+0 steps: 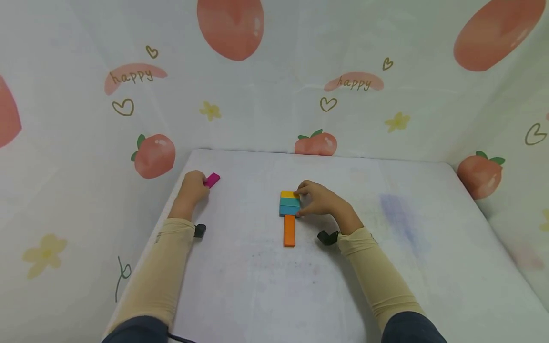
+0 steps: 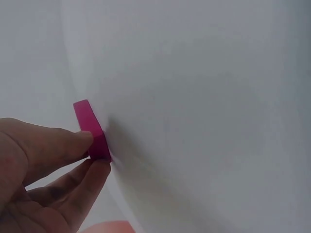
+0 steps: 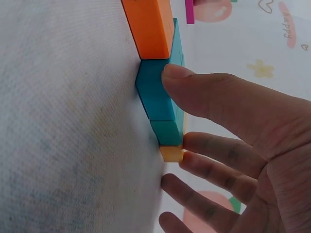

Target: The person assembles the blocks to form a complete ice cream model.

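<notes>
In the head view my left hand [image 1: 194, 186] is at the far left of the table, thumb and fingertips pinching a magenta block [image 1: 213, 179]. Up close, this block [image 2: 92, 124] looks like a slim bar with its shadow right beside it. My right hand [image 1: 323, 200] touches the right end of a row of blocks near the middle. Its thumb lies against the blue block [image 3: 155, 92], while fingertips reach the teal block [image 3: 167, 132] and the yellow block [image 3: 171, 154]. An orange block [image 1: 289, 231] extends lengthwise from the blue one towards me.
The white tabletop [image 1: 240, 286] has a bluish smudge [image 1: 399, 219] on its right side. A patterned curtain [image 1: 266, 105] with printed fruit and hearts stands behind and beside the table. Small black devices sit at both wrists.
</notes>
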{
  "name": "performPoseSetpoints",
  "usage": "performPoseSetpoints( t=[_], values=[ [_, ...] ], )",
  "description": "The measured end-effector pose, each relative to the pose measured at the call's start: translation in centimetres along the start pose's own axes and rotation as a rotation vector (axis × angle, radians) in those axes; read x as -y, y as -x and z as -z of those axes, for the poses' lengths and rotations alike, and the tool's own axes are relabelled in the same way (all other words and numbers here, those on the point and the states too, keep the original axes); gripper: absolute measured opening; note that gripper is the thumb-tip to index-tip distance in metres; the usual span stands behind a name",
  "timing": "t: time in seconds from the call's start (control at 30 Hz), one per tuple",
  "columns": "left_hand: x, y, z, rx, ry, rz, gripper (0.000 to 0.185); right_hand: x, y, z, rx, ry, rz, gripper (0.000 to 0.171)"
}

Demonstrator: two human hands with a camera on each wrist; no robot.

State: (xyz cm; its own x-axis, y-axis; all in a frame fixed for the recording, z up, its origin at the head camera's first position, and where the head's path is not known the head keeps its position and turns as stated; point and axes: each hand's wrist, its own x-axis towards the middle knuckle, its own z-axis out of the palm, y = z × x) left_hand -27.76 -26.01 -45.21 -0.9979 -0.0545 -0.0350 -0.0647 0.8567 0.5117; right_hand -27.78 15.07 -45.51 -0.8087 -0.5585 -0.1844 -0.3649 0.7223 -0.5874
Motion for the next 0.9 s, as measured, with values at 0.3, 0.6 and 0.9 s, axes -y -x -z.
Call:
performPoseSetpoints(
  t=[0.3, 0.6, 0.9],
  values=[
    [-1.6, -0.5, -0.9, 0.031, 0.028, -0.034, 0.035, 0.0, 0.0, -0.1, -0.002, -0.005, 0.002, 0.068],
    [-3.4, -1.0, -2.0, 0.081, 0.061, -0.052, 0.035, 0.1, 0.1, 0.1, -0.002, 0.005, -0.001, 0.067],
    [-5.2, -0.9, -3.1, 0.111, 0.071, -0.068, 0.037, 0.1, 0.1, 0.0, -0.006, -0.007, -0.004, 0.067]
  ],
)
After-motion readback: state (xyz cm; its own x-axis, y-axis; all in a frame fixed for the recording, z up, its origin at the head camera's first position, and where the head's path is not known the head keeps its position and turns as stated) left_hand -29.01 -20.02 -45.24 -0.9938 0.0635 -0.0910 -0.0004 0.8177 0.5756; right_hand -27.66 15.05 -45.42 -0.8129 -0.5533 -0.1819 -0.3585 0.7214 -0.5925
